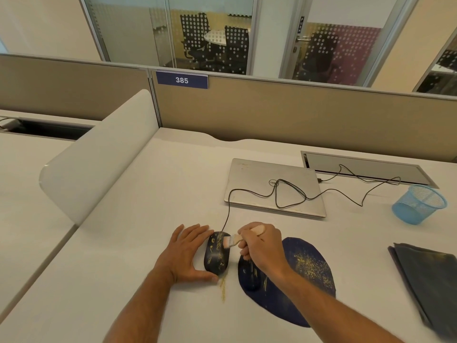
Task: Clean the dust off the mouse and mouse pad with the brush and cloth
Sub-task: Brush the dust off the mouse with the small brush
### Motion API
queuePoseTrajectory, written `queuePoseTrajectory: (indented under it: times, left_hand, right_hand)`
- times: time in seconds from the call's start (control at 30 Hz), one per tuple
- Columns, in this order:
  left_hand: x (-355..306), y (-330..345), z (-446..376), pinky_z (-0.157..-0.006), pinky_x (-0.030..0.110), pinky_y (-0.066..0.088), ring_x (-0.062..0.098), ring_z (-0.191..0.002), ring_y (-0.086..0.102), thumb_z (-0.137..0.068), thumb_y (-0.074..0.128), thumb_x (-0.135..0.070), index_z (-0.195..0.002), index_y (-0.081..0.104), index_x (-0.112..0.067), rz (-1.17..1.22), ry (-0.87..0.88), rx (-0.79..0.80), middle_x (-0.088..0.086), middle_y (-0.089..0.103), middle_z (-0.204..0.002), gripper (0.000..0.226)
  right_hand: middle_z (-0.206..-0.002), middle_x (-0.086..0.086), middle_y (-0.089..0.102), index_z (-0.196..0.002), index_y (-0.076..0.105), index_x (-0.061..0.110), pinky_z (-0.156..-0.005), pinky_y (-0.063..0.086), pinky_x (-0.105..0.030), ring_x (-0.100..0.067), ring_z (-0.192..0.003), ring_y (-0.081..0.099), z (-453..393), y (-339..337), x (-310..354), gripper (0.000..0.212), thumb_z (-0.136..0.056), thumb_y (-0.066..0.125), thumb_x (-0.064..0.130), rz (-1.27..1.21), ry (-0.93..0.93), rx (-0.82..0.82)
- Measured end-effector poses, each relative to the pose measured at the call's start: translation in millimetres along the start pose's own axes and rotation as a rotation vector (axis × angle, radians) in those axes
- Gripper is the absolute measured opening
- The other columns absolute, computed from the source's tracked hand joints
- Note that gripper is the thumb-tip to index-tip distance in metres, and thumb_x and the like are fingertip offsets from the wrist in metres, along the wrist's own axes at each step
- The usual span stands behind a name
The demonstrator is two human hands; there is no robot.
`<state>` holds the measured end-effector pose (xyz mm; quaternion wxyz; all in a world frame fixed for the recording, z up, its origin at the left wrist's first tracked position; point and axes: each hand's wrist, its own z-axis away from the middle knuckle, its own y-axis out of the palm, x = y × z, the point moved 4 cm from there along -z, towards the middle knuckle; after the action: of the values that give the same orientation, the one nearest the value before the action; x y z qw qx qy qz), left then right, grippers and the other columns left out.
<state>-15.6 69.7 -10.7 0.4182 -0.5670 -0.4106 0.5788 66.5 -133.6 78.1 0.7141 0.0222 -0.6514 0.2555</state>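
Note:
A dark wired mouse (216, 259) speckled with yellowish dust sits on the white desk, just left of the dark blue mouse pad (306, 268). My left hand (189, 253) cups the mouse's left side, thumb at its near end. My right hand (262, 246) grips a small wooden-handled brush (232, 241), whose bristles touch the top of the mouse. Dust is scattered over the pad's right half. A folded dark cloth (430, 280) lies at the right edge of the desk.
A closed silver laptop (274, 186) lies behind the mouse, with the mouse cable looping across its lid. A blue mesh cup (419, 204) stands at the right. A dust trail (223, 288) marks the desk near the mouse. A white divider (99, 159) rises at the left.

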Motion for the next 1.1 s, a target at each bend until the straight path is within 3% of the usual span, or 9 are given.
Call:
queuePoseTrajectory:
  times: [0.13, 0.3, 0.5, 0.6, 0.7, 0.9, 1.0, 1.1]
  left_hand:
    - [0.4, 0.3, 0.0, -0.122, 0.042, -0.009, 0.010, -0.151, 0.007, -0.057, 0.044, -0.101, -0.154, 0.016, -0.037, 0.003, 0.011, -0.014, -0.012, 0.018, -0.162, 0.120]
    - [-0.5, -0.4, 0.0, -0.122, 0.042, -0.009, 0.011, -0.151, 0.008, -0.058, 0.044, -0.101, -0.155, 0.015, -0.037, 0.001, 0.007, -0.010, -0.012, 0.019, -0.162, 0.119]
    - [-1.0, -0.7, 0.5, -0.123, 0.042, -0.007, 0.010, -0.150, 0.009, -0.058, 0.044, -0.101, -0.155, 0.018, -0.036, -0.005, 0.012, -0.025, -0.012, 0.020, -0.162, 0.120]
    - [-0.9, -0.8, 0.2, -0.122, 0.042, -0.009, 0.010, -0.151, 0.007, -0.058, 0.044, -0.101, -0.155, 0.017, -0.035, -0.008, 0.011, -0.015, -0.012, 0.018, -0.162, 0.121]
    - [-1.2, -1.5, 0.7, -0.123, 0.043, -0.007, 0.010, -0.151, 0.008, -0.058, 0.043, -0.101, -0.155, 0.018, -0.035, -0.012, 0.014, -0.020, -0.012, 0.019, -0.162, 0.121]
    - [-1.3, -1.1, 1.5, -0.123, 0.044, -0.005, 0.011, -0.150, 0.010, -0.058, 0.045, -0.101, -0.155, 0.020, -0.034, 0.004, 0.015, -0.030, -0.011, 0.020, -0.162, 0.120]
    - [-0.1, 0.2, 0.6, -0.123, 0.043, -0.006, 0.010, -0.150, 0.010, -0.058, 0.046, -0.101, -0.155, 0.020, -0.034, 0.003, 0.022, -0.035, -0.011, 0.021, -0.162, 0.121]
    - [1.6, 1.8, -0.4, -0.122, 0.041, -0.009, 0.010, -0.150, 0.008, -0.058, 0.046, -0.100, -0.155, 0.018, -0.035, 0.001, 0.025, -0.029, -0.011, 0.020, -0.162, 0.120]
  right_hand:
    - [-0.060, -0.006, 0.068, -0.072, 0.073, 0.016, -0.047, 0.055, -0.025, -0.015, -0.050, 0.064, 12.2, 8.0, -2.8, 0.023, -0.089, 0.057, 0.014, 0.087, -0.037, 0.113]
    - [-0.062, -0.004, 0.068, -0.076, 0.075, 0.017, -0.049, 0.056, -0.028, -0.018, -0.055, 0.064, 18.6, 2.6, -4.0, 0.024, -0.090, 0.056, 0.010, 0.030, -0.090, 0.026]
    - [-0.056, -0.001, 0.066, -0.069, 0.075, 0.015, -0.047, 0.054, -0.036, -0.016, -0.051, 0.062, 33.7, 9.4, -12.6, 0.025, -0.078, 0.052, 0.022, 0.081, -0.151, 0.121]
    - [-0.060, 0.001, 0.068, -0.075, 0.075, 0.017, -0.049, 0.057, -0.037, -0.018, -0.055, 0.064, 33.5, 4.3, -13.8, 0.021, -0.083, 0.056, 0.016, 0.030, -0.198, 0.027]
    - [-0.061, 0.004, 0.067, -0.075, 0.075, 0.017, -0.051, 0.056, -0.040, -0.019, -0.057, 0.064, 35.0, 7.9, -15.7, 0.022, -0.086, 0.058, 0.007, 0.080, -0.221, 0.076]
    - [-0.059, 0.001, 0.067, -0.074, 0.075, 0.012, -0.050, 0.054, -0.036, -0.015, -0.054, 0.062, 33.7, 6.1, -15.0, 0.021, -0.086, 0.057, 0.010, 0.059, -0.184, 0.070]
    - [-0.052, -0.004, 0.064, -0.065, 0.073, 0.011, -0.042, 0.047, -0.027, -0.012, -0.044, 0.057, 28.9, 5.4, -9.8, 0.024, -0.080, 0.054, 0.016, 0.048, -0.141, 0.125]
    - [-0.054, -0.010, 0.065, -0.069, 0.074, 0.012, -0.041, 0.048, -0.026, -0.018, -0.043, 0.058, 13.1, -0.2, -4.0, 0.024, -0.085, 0.057, 0.009, -0.081, -0.063, 0.042]
